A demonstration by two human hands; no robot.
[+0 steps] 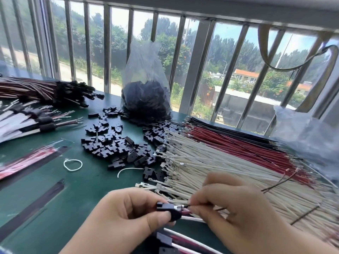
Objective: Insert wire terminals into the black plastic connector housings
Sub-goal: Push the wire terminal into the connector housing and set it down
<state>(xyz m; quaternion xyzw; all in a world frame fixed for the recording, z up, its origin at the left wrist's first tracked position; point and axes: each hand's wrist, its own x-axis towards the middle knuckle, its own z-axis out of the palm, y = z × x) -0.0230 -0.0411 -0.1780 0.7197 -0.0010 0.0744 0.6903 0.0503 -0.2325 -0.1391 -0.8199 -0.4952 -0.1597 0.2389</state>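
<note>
Head view: left hand (128, 215) pinches a small black plastic connector housing (169, 210) steady just above the green worktop (55, 208), its open end turned toward the right hand (229, 204). That grip is clamped on a thin wire's metal terminal (180, 207) right at the housing's mouth, held short for aim, I'd judge.

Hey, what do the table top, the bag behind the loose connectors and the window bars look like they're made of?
Table top: dark green, smooth, faintly reflective, likely a mat or laminate. Bag: thin clear plastic film, wrinkled and see-through. Window bars: metal, probably stainless steel, judging by the silvery brushed sheen.
</note>
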